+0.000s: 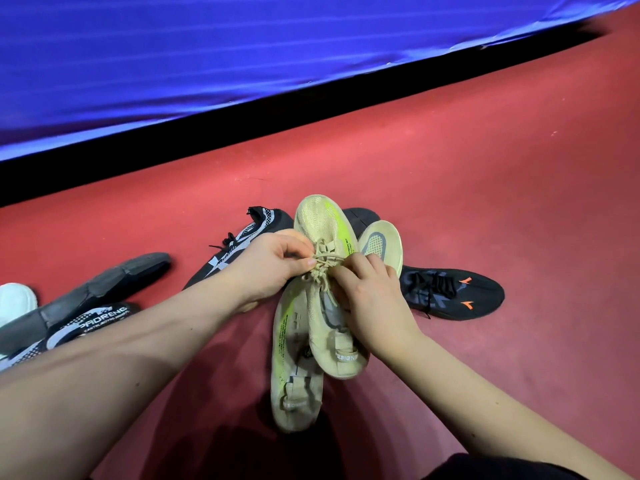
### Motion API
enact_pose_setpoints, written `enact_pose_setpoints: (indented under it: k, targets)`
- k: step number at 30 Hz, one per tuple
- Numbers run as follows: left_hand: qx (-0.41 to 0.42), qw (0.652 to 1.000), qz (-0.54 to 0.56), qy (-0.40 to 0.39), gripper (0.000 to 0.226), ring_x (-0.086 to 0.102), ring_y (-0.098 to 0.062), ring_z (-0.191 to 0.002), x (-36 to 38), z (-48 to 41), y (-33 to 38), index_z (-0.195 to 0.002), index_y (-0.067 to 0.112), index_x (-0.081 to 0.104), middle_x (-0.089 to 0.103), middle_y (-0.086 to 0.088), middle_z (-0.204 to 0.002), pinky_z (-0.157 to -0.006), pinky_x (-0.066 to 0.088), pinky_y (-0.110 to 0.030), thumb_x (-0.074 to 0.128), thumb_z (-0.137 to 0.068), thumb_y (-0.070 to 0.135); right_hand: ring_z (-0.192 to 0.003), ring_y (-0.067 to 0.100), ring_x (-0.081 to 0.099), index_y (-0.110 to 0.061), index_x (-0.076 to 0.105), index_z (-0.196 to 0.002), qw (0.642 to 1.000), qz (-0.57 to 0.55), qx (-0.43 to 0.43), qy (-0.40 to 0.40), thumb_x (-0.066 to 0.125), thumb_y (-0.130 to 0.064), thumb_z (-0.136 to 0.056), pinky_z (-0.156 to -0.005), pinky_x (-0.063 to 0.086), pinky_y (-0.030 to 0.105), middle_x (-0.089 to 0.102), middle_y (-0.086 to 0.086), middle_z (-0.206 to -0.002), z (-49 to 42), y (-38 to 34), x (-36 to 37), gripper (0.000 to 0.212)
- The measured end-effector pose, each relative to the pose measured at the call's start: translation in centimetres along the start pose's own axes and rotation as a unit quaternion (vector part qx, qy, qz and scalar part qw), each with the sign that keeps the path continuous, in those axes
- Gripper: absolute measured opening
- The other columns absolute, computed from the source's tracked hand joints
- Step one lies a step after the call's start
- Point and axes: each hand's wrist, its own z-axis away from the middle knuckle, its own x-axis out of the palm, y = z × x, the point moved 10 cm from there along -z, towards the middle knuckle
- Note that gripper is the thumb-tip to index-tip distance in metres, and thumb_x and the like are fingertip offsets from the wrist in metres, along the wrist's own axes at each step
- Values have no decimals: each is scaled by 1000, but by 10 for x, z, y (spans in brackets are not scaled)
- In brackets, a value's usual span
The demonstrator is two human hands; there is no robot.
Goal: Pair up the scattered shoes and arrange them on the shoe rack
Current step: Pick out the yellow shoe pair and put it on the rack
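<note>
At the far left a white shoe [15,301] peeks in, next to a grey shoe [104,289] and a black-and-white shoe [86,323]. All sit on the red floor [485,174]. In the middle lie two tan shoes [323,306] with a yellow stripe. The left hand [266,268] and the right hand [367,296] both pinch the laces [320,268] of the top one. On the right lies a black shoe [453,292] with orange marks.

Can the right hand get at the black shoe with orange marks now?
Probably yes: the black shoe lies uncovered on the floor just beside the right hand, but that hand is busy with the beige shoe's laces.
</note>
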Motion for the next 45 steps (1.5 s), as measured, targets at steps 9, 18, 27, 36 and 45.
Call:
enact_pose_setpoints:
  k: [9, 18, 27, 36, 45]
  targets:
    - [-40, 999, 6, 17, 12, 55, -11, -79, 3, 0, -12, -72, 3, 66, 58, -2, -88, -75, 46, -16, 65, -82, -4, -95, 25, 50, -24, 64, -99, 994, -99, 37, -29, 61, -39, -83, -82, 44, 45, 53, -2, -95, -1, 12, 11, 22]
    - [-114, 991, 63, -36, 14, 47, -21, -80, 42, 2, -47, -79, 13, 74, 62, -21, -86, -76, 37, -36, 64, -86, 20, -91, 29, 50, -4, 58, -89, 967, -172, 174, 67, 53, 6, -66, -76, 41, 29, 49, 9, -100, 24, 62, 12, 26]
    - [-350, 843, -399, -89, 29, 67, -28, -66, 11, 48, -156, -106, -1, 62, 71, -17, -99, -47, 47, -24, 42, -93, 16, -69, 18, 55, -12, 53, -74, 898, -298, 318, -57, 85, -27, -59, -63, 47, 32, 59, 1, -73, 59, 112, 67, 39]
    - [-410, 864, -282, -71, 24, 70, -35, -88, 28, 72, -196, -90, -4, 57, 67, -24, -108, -78, 59, -42, 41, -97, 13, -61, 20, 50, -22, 51, -58, 935, -187, 278, -116, 60, -34, -87, -52, 30, 29, 51, -6, -54, 66, 112, 72, 33]
    - [-327, 894, -306, -3, 25, 69, -30, -87, -2, 124, -95, -95, 3, 61, 72, -17, -94, -79, 56, -36, 43, -93, 20, -58, 33, 48, -8, 52, -59, 947, -150, 246, -146, 56, -36, -89, -52, 34, 32, 52, 9, -53, 85, 68, -14, 41]
